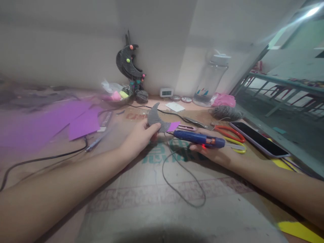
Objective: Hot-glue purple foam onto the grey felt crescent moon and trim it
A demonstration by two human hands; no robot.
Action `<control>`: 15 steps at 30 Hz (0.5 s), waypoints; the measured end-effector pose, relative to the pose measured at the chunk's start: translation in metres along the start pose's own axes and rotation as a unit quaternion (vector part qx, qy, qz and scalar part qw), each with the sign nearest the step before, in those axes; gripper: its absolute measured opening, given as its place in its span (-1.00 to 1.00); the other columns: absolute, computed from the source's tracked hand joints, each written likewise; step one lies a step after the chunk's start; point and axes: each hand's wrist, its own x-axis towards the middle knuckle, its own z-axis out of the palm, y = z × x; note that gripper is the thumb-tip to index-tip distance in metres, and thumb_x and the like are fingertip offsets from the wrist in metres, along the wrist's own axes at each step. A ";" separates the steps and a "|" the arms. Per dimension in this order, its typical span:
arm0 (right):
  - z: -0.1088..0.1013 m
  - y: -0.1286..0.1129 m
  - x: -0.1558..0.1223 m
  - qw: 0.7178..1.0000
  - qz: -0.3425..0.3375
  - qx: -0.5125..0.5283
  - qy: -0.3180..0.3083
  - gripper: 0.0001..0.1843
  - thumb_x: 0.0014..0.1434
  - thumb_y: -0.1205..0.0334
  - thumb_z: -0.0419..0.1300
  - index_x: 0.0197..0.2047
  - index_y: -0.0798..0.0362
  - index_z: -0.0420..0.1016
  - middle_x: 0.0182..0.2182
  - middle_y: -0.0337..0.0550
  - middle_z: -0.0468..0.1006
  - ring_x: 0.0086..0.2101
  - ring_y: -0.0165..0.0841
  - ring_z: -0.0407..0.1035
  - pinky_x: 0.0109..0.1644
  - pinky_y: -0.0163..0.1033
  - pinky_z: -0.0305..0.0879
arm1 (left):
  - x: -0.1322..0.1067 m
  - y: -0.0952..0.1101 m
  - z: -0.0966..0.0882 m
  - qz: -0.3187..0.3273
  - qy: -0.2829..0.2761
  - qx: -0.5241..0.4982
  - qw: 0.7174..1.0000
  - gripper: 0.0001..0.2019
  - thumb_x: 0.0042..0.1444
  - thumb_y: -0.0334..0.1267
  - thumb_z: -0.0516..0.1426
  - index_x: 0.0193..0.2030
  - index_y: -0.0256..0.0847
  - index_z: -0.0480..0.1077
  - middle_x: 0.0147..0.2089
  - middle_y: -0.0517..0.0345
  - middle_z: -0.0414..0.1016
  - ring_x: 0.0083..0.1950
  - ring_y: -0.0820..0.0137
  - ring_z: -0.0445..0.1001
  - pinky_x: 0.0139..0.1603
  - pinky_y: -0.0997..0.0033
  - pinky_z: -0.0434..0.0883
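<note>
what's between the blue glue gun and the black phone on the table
In the head view, a pair of scissors with orange and yellow handles lies between the blue glue gun in the right hand and the black phone.

So my left hand (141, 136) has the crescent piece (155, 118) just left of the glue gun (198, 138) in my right hand (215, 153); scissors (231, 135) and phone (258, 138) lie further right, bottle (211, 79) behind them on the surface (152, 202).

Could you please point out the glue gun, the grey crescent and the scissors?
glue gun (199, 138), head view, middle of its blue barrel.
grey crescent (155, 117), head view, its wide middle above the thumb.
scissors (229, 131), head view, the red handle loop.
</note>
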 end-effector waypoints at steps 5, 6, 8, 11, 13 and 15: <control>-0.003 -0.006 0.000 1.000 -0.008 0.004 -0.028 -0.63 0.08 -0.16 0.27 -0.27 -0.02 0.49 -0.31 -0.10 0.60 -0.33 -0.17 0.50 -0.26 -0.08 0.46 | -0.001 0.004 0.001 -0.015 0.000 -0.016 1.000 -0.77 0.09 -0.15 0.14 -0.52 -0.14 0.26 -0.59 0.28 0.27 -0.54 0.44 0.23 -0.46 0.43 0.15; -0.003 -0.006 0.001 0.999 -0.014 0.009 -0.032 -0.64 0.08 -0.15 0.27 -0.26 -0.02 0.50 -0.27 -0.08 0.61 -0.30 -0.15 0.51 -0.23 -0.06 0.47 | -0.001 0.004 0.002 -0.016 -0.002 -0.017 1.000 -0.77 0.09 -0.15 0.14 -0.52 -0.14 0.26 -0.60 0.28 0.27 -0.54 0.44 0.23 -0.46 0.43 0.15; -0.003 -0.004 0.001 0.999 -0.018 0.016 -0.028 -0.65 0.08 -0.15 0.27 -0.27 -0.04 0.51 -0.24 -0.07 0.62 -0.25 -0.11 0.52 -0.17 -0.02 0.47 | -0.001 0.005 0.002 -0.018 -0.001 -0.013 1.000 -0.76 0.09 -0.15 0.14 -0.53 -0.14 0.26 -0.60 0.27 0.28 -0.54 0.43 0.23 -0.47 0.43 0.16; -0.001 0.000 0.000 1.000 -0.008 0.021 -0.018 -0.67 0.08 -0.16 0.27 -0.29 -0.07 0.51 -0.29 -0.09 0.62 -0.20 -0.07 0.52 -0.14 -0.01 0.48 | -0.001 0.006 0.002 -0.014 0.003 -0.001 1.000 -0.75 0.09 -0.15 0.13 -0.55 -0.14 0.27 -0.60 0.26 0.29 -0.54 0.43 0.24 -0.46 0.42 0.17; 0.000 0.001 0.000 1.000 0.002 0.005 -0.012 -0.68 0.06 -0.16 0.29 -0.31 -0.08 0.50 -0.36 -0.13 0.60 -0.27 -0.09 0.52 -0.22 -0.03 0.48 | -0.001 0.006 0.001 -0.011 0.003 0.006 1.000 -0.74 0.10 -0.16 0.13 -0.56 -0.14 0.27 -0.60 0.25 0.29 -0.53 0.43 0.25 -0.45 0.42 0.18; 0.001 0.000 0.000 1.000 0.007 -0.002 -0.002 -0.69 0.04 -0.14 0.31 -0.32 -0.08 0.49 -0.39 -0.15 0.58 -0.35 -0.13 0.51 -0.29 -0.05 0.47 | -0.001 0.006 0.001 -0.011 0.004 0.011 1.000 -0.73 0.11 -0.16 0.13 -0.57 -0.15 0.26 -0.61 0.24 0.30 -0.54 0.43 0.25 -0.45 0.42 0.18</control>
